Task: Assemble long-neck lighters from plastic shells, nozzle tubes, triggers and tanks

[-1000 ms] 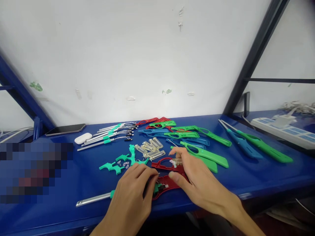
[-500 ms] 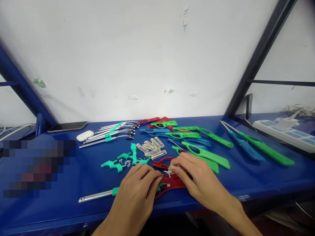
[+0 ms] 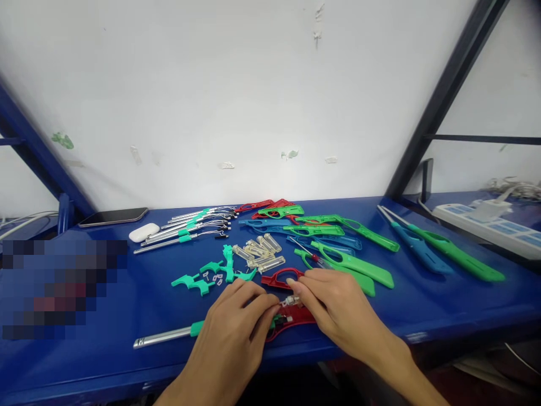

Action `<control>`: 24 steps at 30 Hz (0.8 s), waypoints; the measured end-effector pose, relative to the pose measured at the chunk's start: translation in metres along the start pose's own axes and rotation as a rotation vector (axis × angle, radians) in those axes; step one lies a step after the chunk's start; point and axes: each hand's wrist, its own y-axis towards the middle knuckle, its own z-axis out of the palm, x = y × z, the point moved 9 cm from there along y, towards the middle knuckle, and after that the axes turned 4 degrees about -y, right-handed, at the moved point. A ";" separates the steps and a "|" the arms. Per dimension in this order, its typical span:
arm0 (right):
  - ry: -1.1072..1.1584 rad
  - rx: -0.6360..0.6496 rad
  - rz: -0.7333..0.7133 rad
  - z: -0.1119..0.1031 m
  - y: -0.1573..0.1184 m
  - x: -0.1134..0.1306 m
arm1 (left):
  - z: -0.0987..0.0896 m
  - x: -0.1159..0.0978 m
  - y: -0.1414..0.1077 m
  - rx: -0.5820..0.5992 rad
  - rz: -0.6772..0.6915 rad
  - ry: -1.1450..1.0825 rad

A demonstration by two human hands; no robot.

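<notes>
My right hand (image 3: 338, 301) is closed on a clear lighter fuel tank (image 3: 292, 300), its valve end pointing left and most of its body hidden by the fingers. My left hand (image 3: 239, 327) pinches a small pale clip (image 3: 283, 304) at the tip of that valve. Below the fingers, a red lighter shell half (image 3: 302, 316) lies on the table. A silver lighter tube (image 3: 163, 338) with a green collar runs under my left hand, and its black igniter end rests over the red shell. Behind the hands is another red shell half (image 3: 273, 280).
Green triggers (image 3: 200, 286) and small white clips (image 3: 217, 279) lie left of several clear tanks (image 3: 270, 263). Farther back are lighter tubes (image 3: 169, 241) with wires and coloured shells (image 3: 313, 230). A screwdriver (image 3: 315, 257), finished lighters (image 3: 456, 251) and a power strip (image 3: 486, 225) are right.
The fuel tank has turned from tilted to nearly level, its valve meeting my left fingertips. My right hand has shifted slightly; the left stays almost in place.
</notes>
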 end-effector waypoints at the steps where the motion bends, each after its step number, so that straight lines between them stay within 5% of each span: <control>1: -0.004 0.000 0.002 0.000 0.000 0.000 | 0.000 0.000 0.000 -0.002 0.001 -0.003; 24: -0.010 0.036 0.013 0.003 0.002 -0.002 | -0.001 -0.002 0.001 -0.001 0.015 -0.009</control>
